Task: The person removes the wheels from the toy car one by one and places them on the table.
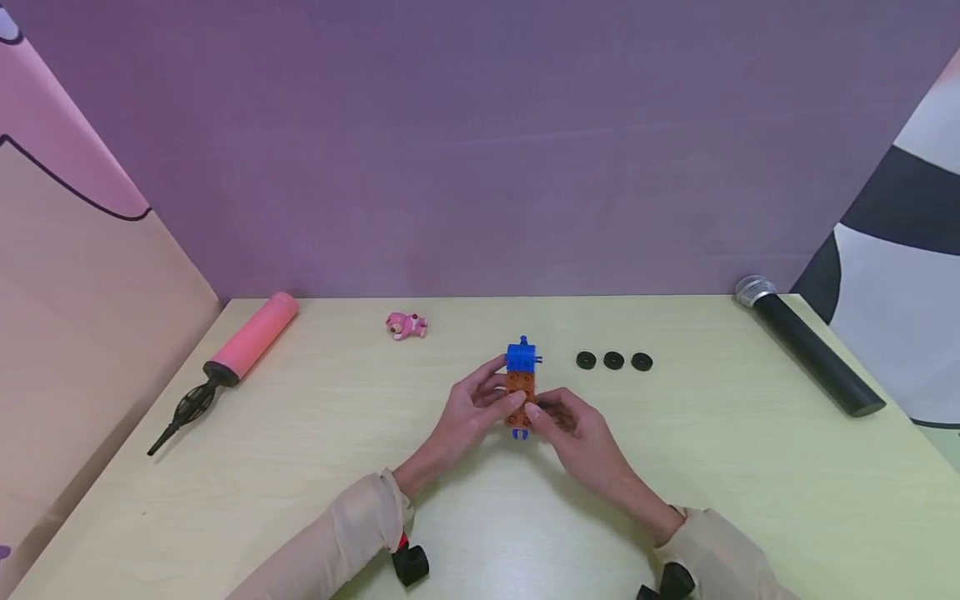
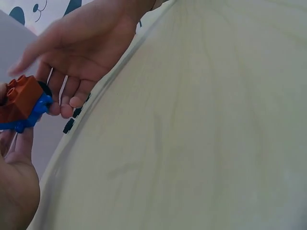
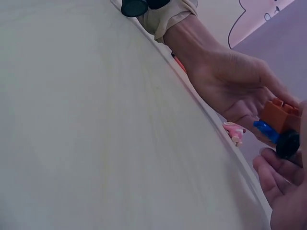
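My left hand (image 1: 467, 421) grips a toy train car of orange and blue building blocks (image 1: 521, 382), thumb on the orange studs, fingers behind and under it. The car is held up over the table, its blue block at the far end and a small blue hook at the near end. A black wheel (image 3: 288, 144) sits against the car's side in the right wrist view. My right hand (image 1: 588, 442) pinches at that side, thumb by the orange block and curled fingers at the wheel. From the head view this wheel is hidden.
Three black wheels (image 1: 613, 361) lie in a row right of the car. A pink toy bear (image 1: 407, 326) lies at the back left. The pink hand pump (image 1: 255, 337) is on the left, and a black microphone (image 1: 813, 350) lies near the right edge.
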The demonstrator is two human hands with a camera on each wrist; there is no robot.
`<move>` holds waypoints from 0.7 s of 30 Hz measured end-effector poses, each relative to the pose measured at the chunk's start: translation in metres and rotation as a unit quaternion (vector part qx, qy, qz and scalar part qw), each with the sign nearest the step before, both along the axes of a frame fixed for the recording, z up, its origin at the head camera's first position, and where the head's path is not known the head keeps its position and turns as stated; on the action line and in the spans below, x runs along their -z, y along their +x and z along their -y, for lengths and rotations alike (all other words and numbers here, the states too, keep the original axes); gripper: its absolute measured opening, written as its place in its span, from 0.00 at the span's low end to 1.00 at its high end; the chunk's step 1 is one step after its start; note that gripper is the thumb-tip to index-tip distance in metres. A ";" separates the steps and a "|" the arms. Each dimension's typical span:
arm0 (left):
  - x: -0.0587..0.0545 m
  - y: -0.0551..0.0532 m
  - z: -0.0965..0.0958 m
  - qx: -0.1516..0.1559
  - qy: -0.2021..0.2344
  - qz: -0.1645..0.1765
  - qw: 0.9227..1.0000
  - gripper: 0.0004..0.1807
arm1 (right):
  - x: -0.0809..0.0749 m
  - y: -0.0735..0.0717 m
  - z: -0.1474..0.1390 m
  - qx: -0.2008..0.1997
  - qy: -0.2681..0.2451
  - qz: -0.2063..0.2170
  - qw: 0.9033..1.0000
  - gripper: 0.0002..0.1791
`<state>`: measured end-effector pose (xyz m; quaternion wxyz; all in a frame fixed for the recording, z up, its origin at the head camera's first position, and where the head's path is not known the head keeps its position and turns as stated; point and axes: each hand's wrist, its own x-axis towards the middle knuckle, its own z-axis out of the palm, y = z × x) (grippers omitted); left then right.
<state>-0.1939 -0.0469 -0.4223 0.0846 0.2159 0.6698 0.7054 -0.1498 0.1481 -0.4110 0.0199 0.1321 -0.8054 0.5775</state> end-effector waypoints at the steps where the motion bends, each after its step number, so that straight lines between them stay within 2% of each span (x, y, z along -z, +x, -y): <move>1: 0.001 -0.001 0.000 -0.003 0.006 0.002 1.000 0.36 | 0.000 0.000 -0.001 -0.004 -0.007 0.001 1.000 0.16; 4: 0.003 -0.001 0.002 -0.004 0.028 0.012 1.000 0.35 | 0.001 -0.002 -0.003 -0.011 -0.024 0.002 1.000 0.17; 10: 0.003 -0.001 0.001 0.015 0.055 0.023 0.998 0.35 | 0.005 -0.006 -0.005 -0.022 -0.034 0.019 0.999 0.15; 17: 0.001 0.001 -0.001 0.001 0.032 0.023 0.999 0.38 | 0.007 -0.006 -0.004 -0.021 -0.056 0.029 0.998 0.13; 21: 0.000 0.001 -0.002 0.003 0.031 0.017 0.999 0.38 | 0.007 -0.005 -0.003 -0.019 -0.063 0.022 0.998 0.12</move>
